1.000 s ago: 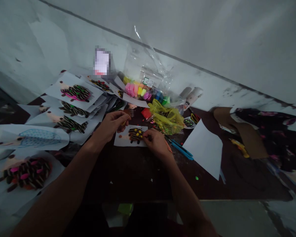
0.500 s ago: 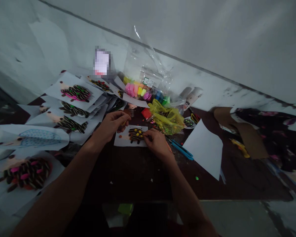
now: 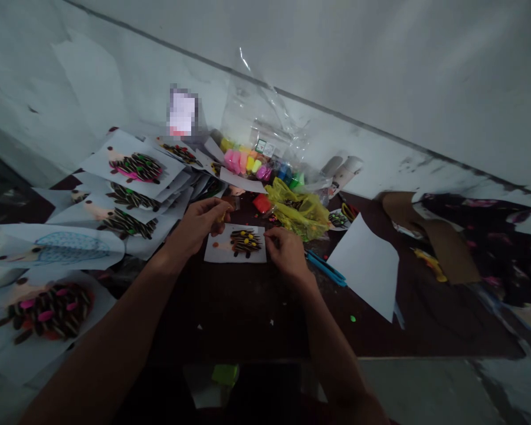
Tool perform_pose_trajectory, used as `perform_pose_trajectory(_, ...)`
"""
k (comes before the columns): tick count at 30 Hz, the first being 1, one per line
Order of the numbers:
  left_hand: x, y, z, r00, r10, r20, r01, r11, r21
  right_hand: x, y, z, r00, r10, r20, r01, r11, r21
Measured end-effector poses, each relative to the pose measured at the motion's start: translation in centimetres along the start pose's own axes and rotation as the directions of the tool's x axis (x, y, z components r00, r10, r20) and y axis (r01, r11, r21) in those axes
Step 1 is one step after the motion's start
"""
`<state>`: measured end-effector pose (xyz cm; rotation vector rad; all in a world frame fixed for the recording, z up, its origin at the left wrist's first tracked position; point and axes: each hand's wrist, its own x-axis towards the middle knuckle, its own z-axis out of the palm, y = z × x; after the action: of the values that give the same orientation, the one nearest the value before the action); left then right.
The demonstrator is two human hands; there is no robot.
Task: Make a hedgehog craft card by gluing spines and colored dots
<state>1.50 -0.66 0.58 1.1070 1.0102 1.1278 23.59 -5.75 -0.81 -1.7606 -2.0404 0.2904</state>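
Observation:
A small white card (image 3: 221, 252) with a hedgehog figure (image 3: 246, 241) lies on the dark table; the figure has dark striped seeds for spines and several yellow dots. My left hand (image 3: 207, 219) is above the card's upper left corner, its fingers pinched on a bit of yellow clay (image 3: 223, 217). At the card's right edge is my right hand (image 3: 287, 252), thumb and fingertips pressed together; whatever may be between them is too small to make out.
Hedgehog pictures (image 3: 137, 162) are piled at the left. Behind the card are a yellow plastic bag (image 3: 298, 215) and a clear bag of coloured clay (image 3: 256, 165). Blue scissors (image 3: 326, 270) and a white sheet (image 3: 369, 265) lie to the right, cardboard (image 3: 451, 251) beyond.
My right hand has moved a little to the right, off the hedgehog's spines to the card's edge. My left hand has barely shifted, and the card has stayed in place.

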Motion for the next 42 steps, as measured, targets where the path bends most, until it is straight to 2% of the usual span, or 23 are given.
perform_pose_trajectory(3, 0.2, -0.4, -0.1, 0.996, 0.083, 0.034, -0.082, 0.996, -0.021, 0.1, 0.4, -0.2, 0.997, 0.051, -0.052, -0.048, 0.997, 0.060)
perform_pose_trajectory(6, 0.1, -0.8, 0.1, 0.981, 0.104, 0.165, -0.110, 0.994, 0.027, 0.1, 0.1, -0.4, 0.992, 0.085, -0.088, -0.062, 0.969, 0.240)
perform_pose_trajectory(8, -0.2, -1.1, 0.4, 0.963, 0.083, 0.257, -0.104, 0.992, 0.070, 0.0, -0.5, -0.3, 0.996, 0.071, -0.054, -0.043, 0.915, 0.401)
perform_pose_trajectory(11, -0.5, -1.5, 1.1, 0.913, 0.052, 0.404, -0.105, 0.988, 0.110, -0.2, -1.6, -0.1, 0.999, 0.001, 0.036, -0.022, 0.804, 0.594)
perform_pose_trajectory(15, -0.7, -2.1, 1.7, 0.861, 0.027, 0.508, -0.122, 0.980, 0.154, -0.3, -2.3, 0.1, 0.992, -0.067, 0.110, -0.031, 0.704, 0.709)
perform_pose_trajectory(19, -0.7, -2.3, 1.8, 0.885, 0.027, 0.465, -0.121, 0.977, 0.173, 0.0, -1.9, 0.4, 0.998, -0.026, 0.061, -0.027, 0.691, 0.723)
perform_pose_trajectory(24, -0.8, -1.4, 1.4, 0.902, -0.016, 0.432, -0.071, 0.980, 0.185, 0.3, -1.2, 0.4, 0.996, 0.084, -0.037, -0.035, 0.723, 0.690)
perform_pose_trajectory(28, -0.9, -0.5, 1.0, 0.962, 0.039, 0.270, -0.097, 0.974, 0.205, 0.7, -0.2, 0.4, 0.981, 0.151, -0.119, -0.034, 0.748, 0.663)
perform_pose_trajectory(32, -0.9, 0.4, 0.4, 0.987, 0.084, 0.135, -0.125, 0.934, 0.335, 1.2, 0.9, 0.8, 0.978, 0.146, -0.146, -0.024, 0.780, 0.625)
perform_pose_trajectory(34, -1.0, 0.8, -0.4, 0.988, 0.148, 0.052, -0.154, 0.847, 0.508, 1.2, 1.2, 1.0, 0.982, 0.132, -0.132, -0.030, 0.810, 0.585)
perform_pose_trajectory(36, -1.3, 1.3, -1.5, 0.966, 0.260, 0.005, -0.189, 0.688, 0.701, 1.1, 1.3, 1.0, 0.987, 0.122, -0.105, -0.052, 0.860, 0.508)
perform_pose_trajectory(39, -2.3, 1.5, -3.3, 0.919, 0.390, 0.060, -0.264, 0.494, 0.829, 0.8, 1.2, 0.7, 0.992, 0.106, -0.067, -0.075, 0.931, 0.356)
perform_pose_trajectory(42, -3.7, 1.4, -4.5, 0.919, 0.382, 0.093, -0.262, 0.419, 0.869, 0.6, 1.0, 0.5, 0.993, 0.107, -0.041, -0.095, 0.967, 0.237)
